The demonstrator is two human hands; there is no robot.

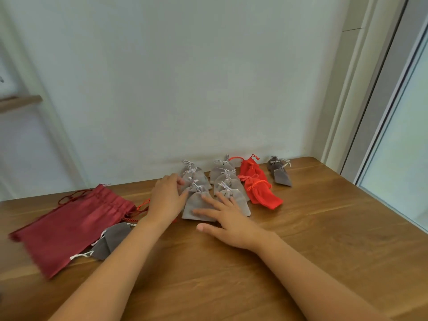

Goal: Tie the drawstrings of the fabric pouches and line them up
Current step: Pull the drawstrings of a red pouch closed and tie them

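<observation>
At centre frame, front grey pouch [196,208]: I see it lying flat on the wooden table [301,228], at the near end of the left grey column [195,178].
Right hand [231,222]: fingers straight and spread, pressing that pouch and gripping nothing.
Left hand [165,198]: fingers bent against the column's side; I cannot tell whether they pinch.
Handling: I judge it light, soft and likely to slide; take it by the gathered neck.
Lower left, cords loose: dark red pouch [69,225], dark grey pouch [111,239].

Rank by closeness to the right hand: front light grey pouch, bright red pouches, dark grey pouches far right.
1. Front light grey pouch: under the fingers of the right hand.
2. Bright red pouches: to its right, farther back.
3. Dark grey pouches: far right, at the back.
</observation>
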